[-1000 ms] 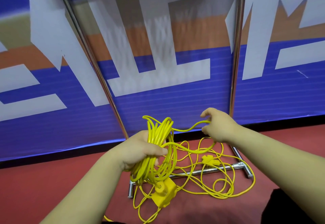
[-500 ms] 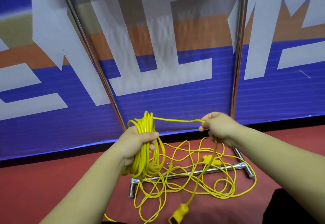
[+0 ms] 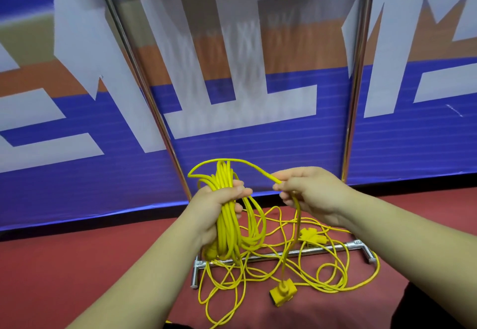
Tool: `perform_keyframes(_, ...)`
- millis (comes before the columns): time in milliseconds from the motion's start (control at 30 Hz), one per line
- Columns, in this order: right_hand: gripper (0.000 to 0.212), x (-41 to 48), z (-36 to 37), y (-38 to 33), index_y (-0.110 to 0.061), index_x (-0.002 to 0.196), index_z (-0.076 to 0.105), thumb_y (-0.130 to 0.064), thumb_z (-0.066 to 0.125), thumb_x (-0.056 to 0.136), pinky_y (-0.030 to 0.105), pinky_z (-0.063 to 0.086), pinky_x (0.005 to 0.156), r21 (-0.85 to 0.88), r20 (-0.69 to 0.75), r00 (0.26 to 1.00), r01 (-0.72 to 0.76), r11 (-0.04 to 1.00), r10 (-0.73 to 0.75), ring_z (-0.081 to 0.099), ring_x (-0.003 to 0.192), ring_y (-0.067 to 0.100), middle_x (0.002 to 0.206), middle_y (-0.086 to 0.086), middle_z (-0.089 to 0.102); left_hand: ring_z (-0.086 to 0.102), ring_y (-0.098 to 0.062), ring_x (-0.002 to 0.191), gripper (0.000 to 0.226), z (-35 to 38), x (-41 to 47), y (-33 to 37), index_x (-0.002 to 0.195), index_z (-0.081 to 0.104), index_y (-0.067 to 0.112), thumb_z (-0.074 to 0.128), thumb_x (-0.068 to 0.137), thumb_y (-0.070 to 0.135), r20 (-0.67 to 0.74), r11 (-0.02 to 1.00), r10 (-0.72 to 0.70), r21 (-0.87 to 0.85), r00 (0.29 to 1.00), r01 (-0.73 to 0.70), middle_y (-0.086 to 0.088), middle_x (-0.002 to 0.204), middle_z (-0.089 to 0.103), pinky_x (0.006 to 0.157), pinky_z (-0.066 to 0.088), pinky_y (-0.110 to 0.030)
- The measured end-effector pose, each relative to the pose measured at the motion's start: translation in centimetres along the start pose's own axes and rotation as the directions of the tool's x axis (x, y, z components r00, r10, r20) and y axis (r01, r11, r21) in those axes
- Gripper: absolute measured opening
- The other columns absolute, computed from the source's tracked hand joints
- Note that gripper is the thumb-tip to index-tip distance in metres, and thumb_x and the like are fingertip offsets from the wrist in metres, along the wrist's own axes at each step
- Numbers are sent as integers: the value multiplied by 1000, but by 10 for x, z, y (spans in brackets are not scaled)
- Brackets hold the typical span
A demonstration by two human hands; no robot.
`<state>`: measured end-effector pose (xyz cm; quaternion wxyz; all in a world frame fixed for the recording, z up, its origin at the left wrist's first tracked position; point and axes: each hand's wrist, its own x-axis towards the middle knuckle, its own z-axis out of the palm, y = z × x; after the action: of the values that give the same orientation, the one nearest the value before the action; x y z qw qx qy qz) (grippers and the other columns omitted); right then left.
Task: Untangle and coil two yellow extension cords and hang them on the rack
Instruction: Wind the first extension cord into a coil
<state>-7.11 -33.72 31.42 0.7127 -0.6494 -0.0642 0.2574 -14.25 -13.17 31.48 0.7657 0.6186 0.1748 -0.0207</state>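
While the left hand (image 3: 206, 207) grips a coil (image 3: 227, 228) of yellow cord, fingers curled round the bundle, the right hand (image 3: 312, 194) just beside it pinches a single strand (image 3: 258, 171) between thumb and fingertips. That strand arches from the coil's top across to the right hand. It then drops below that hand to a yellow socket block (image 3: 282, 294); whether the block hangs clear of the red floor (image 3: 77, 264) or rests on it is unclear.

Judging by its sag, the cord is light, thin and limp, with a smooth jacket that may slide through a loose pinch. The loops would likely spring apart unless the whole bundle is clasped. The block looks like the heavy end and could swing, so a hold close above it seems wise.

Below and beyond both hands, loose cord (image 3: 271, 264) sprawls in crossed loops on the floor. It lies draped over the chrome base bar of the rack (image 3: 322, 248), with a second yellow plug (image 3: 309, 235) below the right hand. Two chrome uprights (image 3: 357, 96) rise beyond the hands.

Behind them stands a blue, orange and white banner (image 3: 258, 148). Its large white shapes suggest letters, but nothing can be read. No brand shows on cord or block.
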Motion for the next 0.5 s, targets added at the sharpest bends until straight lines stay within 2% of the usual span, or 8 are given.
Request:
perform_keyframes(100, 19, -5, 8, 5, -8, 107, 73, -1, 64, 92, 21, 51, 61, -104, 126, 992, 15, 994, -2, 59, 64, 11, 83, 12, 68, 56, -11, 51, 33, 6, 2, 0, 114, 66, 10, 68, 81, 14, 24, 980, -73, -183, 997, 77, -13, 111, 74, 52, 50, -26)
perform_keyframes(167, 22, -6, 11, 8, -9, 112, 73, -3, 66, 92, 23, 49, 62, -185, 142, 989, 66, 980, -40, 59, 65, 12, 78, 11, 68, 56, -10, 50, 32, 9, 2, 4, 113, 66, 12, 65, 81, 14, 50, 959, -78, -268, 996, 88, -12, 109, 74, 51, 51, -25)
perform_keyframes(300, 22, -9, 12, 7, -21, 100, 75, -2, 68, 91, 26, 50, 66, -207, 196, 973, 158, 966, -118, 62, 69, 14, 79, 13, 69, 56, -9, 52, 45, 11, -2, 7, 121, 66, 12, 66, 76, 15, 122, 966, -77, -237, 989, 105, -13, 120, 70, 51, 51, -25)
perform_keyframes(400, 25, -11, 12, 9, -16, 107, 69, 2, 68, 89, 28, 52, 69, -171, 253, 961, 161, 972, -115, 67, 76, 21, 83, 14, 70, 55, -9, 50, 44, 14, -4, 9, 117, 67, 9, 66, 73, 11, 131, 968, -90, -224, 987, 118, -9, 106, 74, 50, 49, -24)
perform_keyframes(500, 22, -10, 8, 12, -10, 105, 58, -1, 70, 89, 44, 45, 75, -202, 302, 945, 194, 960, -128, 63, 80, 31, 78, 11, 68, 54, -9, 47, 38, 17, -4, 17, 108, 67, 9, 65, 70, 9, 98, 963, -45, -261, 994, 70, -7, 94, 73, 48, 49, -24)
